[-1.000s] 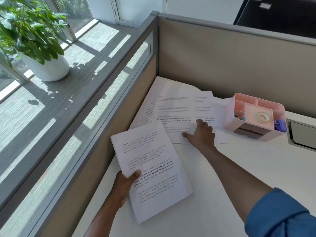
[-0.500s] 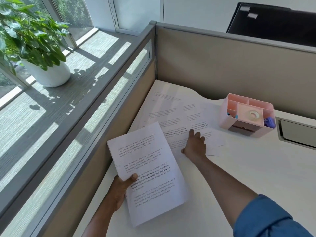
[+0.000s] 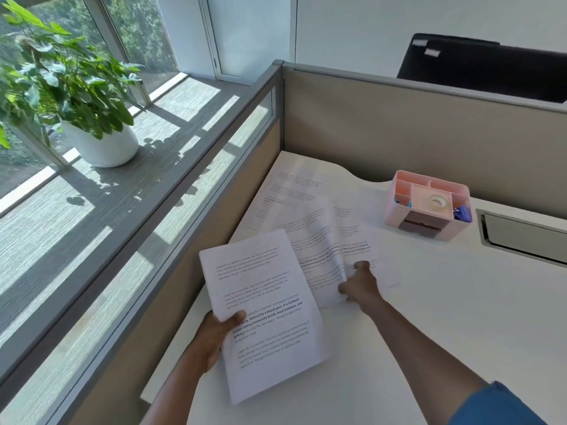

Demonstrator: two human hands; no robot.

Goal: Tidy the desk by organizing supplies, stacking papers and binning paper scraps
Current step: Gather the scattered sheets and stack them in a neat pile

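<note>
On the white desk (image 3: 429, 317) near the corner, the right hand (image 3: 360, 285) pinches a limp, light loose sheet (image 3: 322, 256) by its near edge, while the left hand (image 3: 214, 335) grips the gathered stack (image 3: 264, 305)

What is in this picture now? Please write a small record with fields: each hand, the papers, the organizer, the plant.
left hand: holds a stack of printed sheets above the desk, thumb on top
right hand: pinches the edge of a loose sheet and lifts it
other papers: spread flat in the desk corner
organizer: pink, on the desk, with a tape roll inside
plant: in a white pot outside the partition
</note>
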